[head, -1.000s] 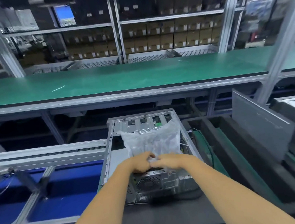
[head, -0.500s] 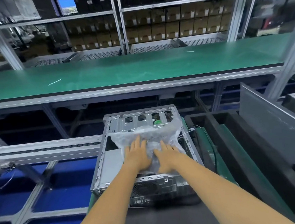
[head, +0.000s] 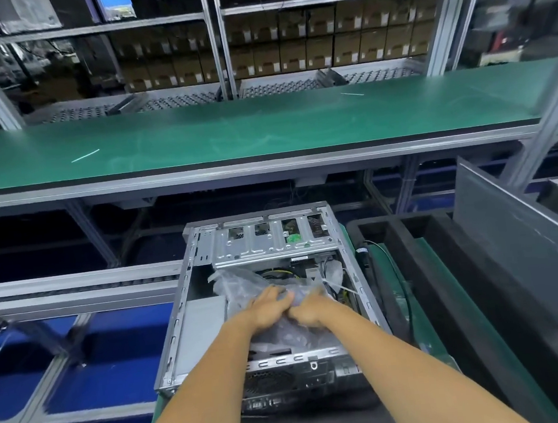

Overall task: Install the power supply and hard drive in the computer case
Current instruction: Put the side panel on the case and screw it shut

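Observation:
An open metal computer case (head: 176, 325) lies flat in front of me, its drive cage (head: 273, 242) at the far end. A crumpled clear plastic bag (head: 235, 287) covers the middle of the inside and hides what is under it. My left hand (head: 267, 310) and my right hand (head: 310, 313) meet on top of the bag, fingers curled into the plastic and bunching it. Yellow cables (head: 278, 273) show just beyond the bag. A flat grey block (head: 203, 329) fills the case's left side.
A black foam tray (head: 446, 284) with a green mat and a cable sits right of the case. A grey panel (head: 523, 244) leans at the far right. A long green bench (head: 263, 128) runs across behind, with shelves of boxes beyond it. Metal rails (head: 75, 290) lie to the left.
A second ago both hands held the bag at the case's near end; they then pressed flat on it, and now they have drawn together, gathering the bag lower so the drive cage shows.

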Available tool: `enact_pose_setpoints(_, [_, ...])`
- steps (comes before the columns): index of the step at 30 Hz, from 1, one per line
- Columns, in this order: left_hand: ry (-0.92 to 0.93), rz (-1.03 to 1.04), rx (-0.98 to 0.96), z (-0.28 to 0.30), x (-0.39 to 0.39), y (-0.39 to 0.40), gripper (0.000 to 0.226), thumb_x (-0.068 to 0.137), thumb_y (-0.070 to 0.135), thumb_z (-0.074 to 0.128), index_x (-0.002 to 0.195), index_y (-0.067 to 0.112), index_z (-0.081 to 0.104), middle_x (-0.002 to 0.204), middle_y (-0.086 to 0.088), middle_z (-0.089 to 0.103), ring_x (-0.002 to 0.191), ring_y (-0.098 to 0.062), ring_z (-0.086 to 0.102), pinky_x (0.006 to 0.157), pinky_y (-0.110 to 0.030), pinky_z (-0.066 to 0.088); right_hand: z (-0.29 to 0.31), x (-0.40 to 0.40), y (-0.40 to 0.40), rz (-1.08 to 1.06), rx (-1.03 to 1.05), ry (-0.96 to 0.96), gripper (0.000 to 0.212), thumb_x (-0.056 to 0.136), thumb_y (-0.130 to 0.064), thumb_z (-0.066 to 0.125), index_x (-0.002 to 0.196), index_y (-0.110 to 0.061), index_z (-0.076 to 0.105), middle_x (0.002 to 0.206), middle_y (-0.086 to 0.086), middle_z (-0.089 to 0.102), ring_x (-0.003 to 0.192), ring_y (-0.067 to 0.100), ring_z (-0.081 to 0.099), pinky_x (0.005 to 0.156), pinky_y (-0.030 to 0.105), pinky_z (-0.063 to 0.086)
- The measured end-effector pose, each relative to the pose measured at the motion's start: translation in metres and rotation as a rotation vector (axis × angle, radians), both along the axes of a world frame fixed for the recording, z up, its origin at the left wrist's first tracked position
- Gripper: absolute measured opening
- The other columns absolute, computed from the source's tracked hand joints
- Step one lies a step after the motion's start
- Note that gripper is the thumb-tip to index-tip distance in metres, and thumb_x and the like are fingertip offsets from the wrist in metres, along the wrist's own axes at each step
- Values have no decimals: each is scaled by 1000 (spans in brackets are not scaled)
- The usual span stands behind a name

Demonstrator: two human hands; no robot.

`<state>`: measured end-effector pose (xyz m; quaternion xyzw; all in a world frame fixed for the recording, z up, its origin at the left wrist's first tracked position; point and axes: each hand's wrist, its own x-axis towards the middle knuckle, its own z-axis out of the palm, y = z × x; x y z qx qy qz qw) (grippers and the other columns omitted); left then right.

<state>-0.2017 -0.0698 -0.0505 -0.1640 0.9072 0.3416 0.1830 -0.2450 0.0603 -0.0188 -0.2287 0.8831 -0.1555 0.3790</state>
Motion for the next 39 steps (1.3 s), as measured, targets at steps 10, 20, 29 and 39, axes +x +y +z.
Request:
enact_pose_setpoints(10, [188,-86,-810,32,2,5,33,92,14,44,124,10,49,126,-10,50,116,-26,44,95,-38,42,7,10,-15,136,61,330,49,98,-16,45,145,-5,35,152,20,30,142,36,27,116,48,24])
enact_pose_setpoints(20, [-365,-189,-690,42,5,14,47,92,23,51,138,13,48,141,-7,49,126,-26,48,100,-39,40,-2,17,-7,371,159,186,90,95,-36,57,156,-31,-8,165,6,-9,146,39,23,115,50,31])
enact_pose_setpoints(29, [-294,368,-21,41,20,8,52,92,7,44,141,-4,34,133,-29,49,114,-41,56,96,-46,48,-4,12,8,224,195,80,109,92,-18,64,150,-27,-27,164,10,-17,149,38,16,116,47,29])
enact_pose_setpoints(39, [238,57,-653,62,12,25,24,88,5,45,107,6,59,107,-14,64,96,-30,64,68,-35,46,36,19,-14,135,-126,261,32,90,-6,57,122,-1,57,125,18,58,100,32,63,77,36,50])
